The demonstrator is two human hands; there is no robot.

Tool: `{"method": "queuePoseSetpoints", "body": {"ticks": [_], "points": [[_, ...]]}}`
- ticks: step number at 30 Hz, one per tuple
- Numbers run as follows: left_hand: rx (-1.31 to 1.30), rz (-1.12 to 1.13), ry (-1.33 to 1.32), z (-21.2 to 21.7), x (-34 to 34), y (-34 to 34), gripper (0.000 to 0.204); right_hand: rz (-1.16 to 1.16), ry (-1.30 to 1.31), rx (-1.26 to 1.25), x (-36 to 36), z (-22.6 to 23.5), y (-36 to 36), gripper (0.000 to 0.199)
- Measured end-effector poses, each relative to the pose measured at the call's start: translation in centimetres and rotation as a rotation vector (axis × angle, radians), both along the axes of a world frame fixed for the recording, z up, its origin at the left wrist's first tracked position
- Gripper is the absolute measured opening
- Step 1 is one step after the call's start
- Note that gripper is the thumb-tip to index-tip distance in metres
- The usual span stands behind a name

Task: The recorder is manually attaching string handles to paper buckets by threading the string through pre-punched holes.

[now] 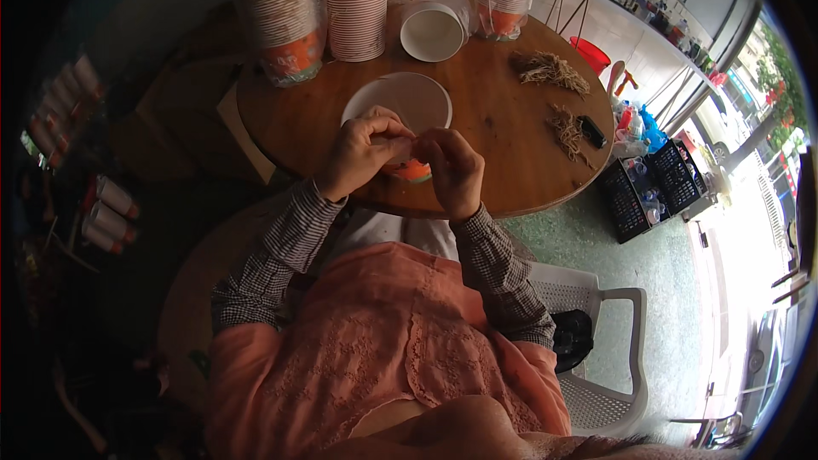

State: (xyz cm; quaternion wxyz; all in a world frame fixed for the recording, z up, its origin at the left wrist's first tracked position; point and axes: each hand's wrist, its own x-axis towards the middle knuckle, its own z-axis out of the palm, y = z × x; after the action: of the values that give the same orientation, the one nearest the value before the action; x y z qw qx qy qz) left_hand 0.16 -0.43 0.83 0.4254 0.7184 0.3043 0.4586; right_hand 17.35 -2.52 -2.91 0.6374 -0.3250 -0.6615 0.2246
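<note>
A white-lined paper bucket (430, 95) with an orange outer side stands near the front edge of the round wooden table (503, 149). Over its near rim my left hand (360, 153) and my right hand (453, 172) meet, fingertips close together. Both hands are pinched closed. Whatever lies between the fingertips is too small to make out. Right of the hands, two bundles of thin, tan, stringy strands (550, 71) rest on the tabletop, the nearer bundle (565, 131) beside a small black object (590, 131).
Tall stacks of paper buckets (356, 4), some in clear plastic (279, 8), line the table's far side. Another bucket (432, 32) lies on its side there. Right of the table are black crates (652, 187) and a red bucket (590, 55). A white plastic chair (635, 332) stands nearer.
</note>
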Motion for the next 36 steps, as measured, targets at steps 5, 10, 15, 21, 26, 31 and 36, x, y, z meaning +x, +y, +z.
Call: {"method": "queuePoseSetpoints", "body": {"ticks": [5, 10, 15, 21, 26, 31, 36], "points": [[0.477, 0.195, 0.153, -0.2, 0.4, -0.8, 0.013, 0.003, -0.008, -0.092, 0.4, 0.4, -0.4, 0.008], [0.541, 0.243, 0.063, -0.9, 1.1, -0.3, 0.008, -0.169, -0.182, 0.026, 0.8, 1.6, -0.6, 0.011], [0.439, 0.315, 0.033, -1.1, 1.3, -0.5, 0.007, -0.169, -0.170, 0.008, 0.8, 1.5, -0.4, 0.009], [0.693, 0.423, 0.034, -2.4, 0.8, 0.3, 0.010, -0.186, -0.156, 0.026, 1.0, 1.0, 0.2, 0.007], [0.674, 0.387, 0.004, -2.3, 0.8, 0.2, 0.011, -0.183, -0.059, 0.013, 1.2, 1.1, 0.2, 0.006], [0.732, 0.393, 0.144, -0.2, 1.4, 0.0, 0.013, -0.131, -0.187, 0.042, 2.1, 3.1, 0.2, 0.006], [0.659, 0.321, 0.226, -0.9, 2.1, 1.3, 0.012, -0.091, -0.293, 0.166, 1.9, 4.1, 0.5, 0.009]]}}
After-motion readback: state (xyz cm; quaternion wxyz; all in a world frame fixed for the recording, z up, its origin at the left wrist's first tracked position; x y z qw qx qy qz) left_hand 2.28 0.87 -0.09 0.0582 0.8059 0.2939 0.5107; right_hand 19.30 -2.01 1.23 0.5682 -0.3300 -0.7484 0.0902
